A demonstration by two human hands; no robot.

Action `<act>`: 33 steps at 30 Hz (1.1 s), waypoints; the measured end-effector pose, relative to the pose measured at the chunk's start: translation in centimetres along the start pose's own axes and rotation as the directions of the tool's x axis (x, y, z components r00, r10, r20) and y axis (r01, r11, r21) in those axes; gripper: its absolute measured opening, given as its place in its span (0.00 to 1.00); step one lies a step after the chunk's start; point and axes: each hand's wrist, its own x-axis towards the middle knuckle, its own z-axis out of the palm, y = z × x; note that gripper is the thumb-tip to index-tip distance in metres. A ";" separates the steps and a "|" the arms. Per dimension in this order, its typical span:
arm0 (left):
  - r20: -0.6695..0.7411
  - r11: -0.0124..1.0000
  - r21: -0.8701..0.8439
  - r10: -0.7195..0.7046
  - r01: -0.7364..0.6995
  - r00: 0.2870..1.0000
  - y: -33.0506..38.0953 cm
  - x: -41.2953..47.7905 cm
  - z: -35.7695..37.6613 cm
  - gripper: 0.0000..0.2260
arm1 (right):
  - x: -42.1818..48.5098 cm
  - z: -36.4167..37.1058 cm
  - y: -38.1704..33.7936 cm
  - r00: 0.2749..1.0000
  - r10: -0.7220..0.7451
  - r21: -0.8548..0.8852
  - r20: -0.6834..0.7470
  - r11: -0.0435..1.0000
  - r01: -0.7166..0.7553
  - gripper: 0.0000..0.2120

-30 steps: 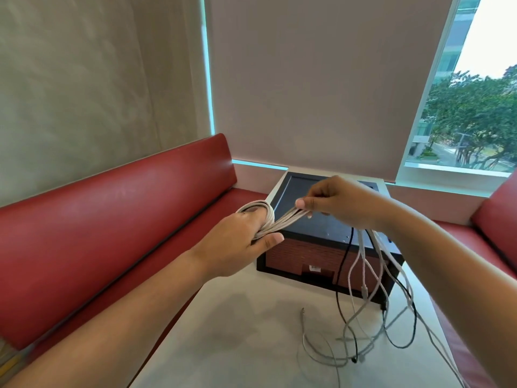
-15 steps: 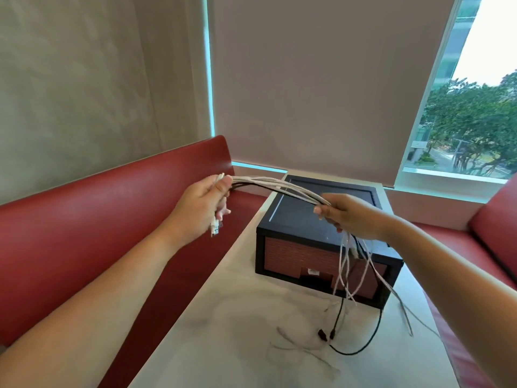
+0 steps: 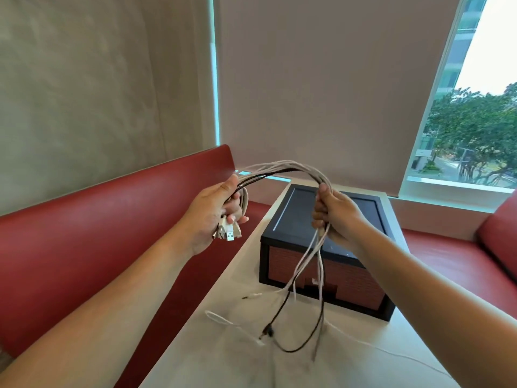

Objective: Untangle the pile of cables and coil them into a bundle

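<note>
White and black cables (image 3: 282, 168) arch in a bundle between the two hands, held up over the pale table (image 3: 223, 357). I see the left hand (image 3: 215, 212) fisted around one end, USB plugs (image 3: 228, 233) poking out below its fingers. The right hand (image 3: 334, 212) is clenched on the bundle's other side; loose tails hang from it onto the table, in front of a black box (image 3: 324, 247). Hands are apart.

Both hands have drawn closer, arching the cables (image 3: 282, 167) upward between them.
</note>
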 end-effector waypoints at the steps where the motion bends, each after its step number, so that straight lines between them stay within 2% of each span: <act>1: 0.012 1.000 -0.006 -0.018 0.018 1.000 -0.1 -0.1 0.0 0.16 | -0.3 -0.4 0.8 1.000 0.014 -0.066 -0.004 0.998 -0.014 0.15; 3: 0.026 0.999 -0.004 -0.052 0.052 0.998 -0.6 -0.2 -0.1 0.16 | -0.9 -1.4 2.4 0.995 0.090 -0.303 0.041 0.950 -0.073 0.13; 4: 0.027 0.998 0.008 -0.069 0.069 0.997 -0.8 -0.3 -0.1 0.16 | -1.3 -1.9 2.8 0.985 0.156 -0.476 0.079 0.874 -0.100 0.11; 5: 0.030 0.996 0.025 -0.088 0.087 0.996 -1.1 -0.4 -0.1 0.16 | -1.6 -2.3 3.0 0.970 0.218 -0.665 0.111 0.742 -0.091 0.09; 6: 0.036 0.994 0.045 -0.105 0.103 0.994 -1.5 -0.5 0.0 0.16 | -1.8 -2.6 2.9 0.957 0.267 -0.809 0.114 0.584 -0.067 0.11; 7: 0.044 0.991 0.070 -0.119 0.116 0.992 -1.9 -0.6 0.2 0.16 | -1.9 -2.7 2.6 0.951 0.288 -0.895 0.109 0.445 -0.032 0.20; 8: 0.055 0.987 0.098 -0.131 0.125 0.990 -2.3 -0.6 0.4 0.16 | -2.1 -2.5 2.1 0.960 0.248 -0.926 0.134 0.376 0.032 0.31; 9: 0.069 0.983 0.125 -0.142 0.133 0.987 -2.7 -0.6 0.6 0.15 | -2.4 -2.0 1.4 0.967 0.170 -0.924 0.191 0.364 0.118 0.40; 11: 0.100 0.974 0.172 -0.164 0.145 0.981 -3.3 -0.6 1.0 0.15 | -3.3 -0.6 -0.1 0.940 -0.011 -0.885 0.341 0.334 0.325 0.45; 13: 0.139 0.967 0.205 -0.182 0.152 0.973 -3.7 -0.6 1.5 0.15 | -3.6 0.9 -1.3 0.881 -0.081 -0.857 0.466 0.203 0.473 0.39; 15: 0.185 0.963 0.218 -0.199 0.158 0.962 -3.9 -0.7 1.8 0.15 | -3.3 1.8 -1.7 0.819 -0.050 -0.815 0.572 0.081 0.574 0.26; 17: 0.213 0.965 0.185 -0.223 0.185 0.951 -4.0 -0.8 1.9 0.14 | -3.1 2.1 -1.4 0.743 -0.079 -0.742 0.665 0.051 0.669 0.13; 19: 0.218 0.962 0.129 -0.263 0.239 0.940 -4.0 -1.1 1.7 0.15 | -3.2 1.9 -0.8 0.699 -0.150 -0.702 0.699 0.041 0.711 0.11; 23: 0.270 0.916 0.019 -0.390 0.400 0.881 -3.7 -1.5 1.7 0.20 | -3.6 1.8 -0.2 0.646 -0.227 -0.679 0.729 -0.120 0.724 0.19; 25: 0.308 0.881 -0.037 -0.439 0.472 0.844 -3.5 -1.6 1.8 0.24 | -3.5 1.6 0.1 0.613 -0.247 -0.659 0.750 -0.208 0.723 0.17; 27: 0.336 0.857 -0.064 -0.464 0.512 0.819 -3.4 -1.7 1.9 0.25 | -3.5 1.3 0.2 0.581 -0.276 -0.642 0.766 -0.272 0.717 0.11; 28: 0.351 0.850 -0.071 -0.468 0.521 0.811 -3.4 -1.8 1.9 0.24 | -3.5 1.1 0.2 0.573 -0.280 -0.637 0.770 -0.286 0.716 0.09; 31: 0.376 0.847 -0.096 -0.455 0.522 0.807 -3.1 -2.0 2.2 0.22 | -3.7 0.9 0.3 0.584 -0.280 -0.646 0.762 -0.271 0.714 0.21; 33: 0.376 0.838 -0.140 -0.447 0.527 0.811 -2.9 -2.2 2.5 0.21 | -3.7 0.9 0.4 0.595 -0.317 -0.670 0.739 -0.244 0.701 0.24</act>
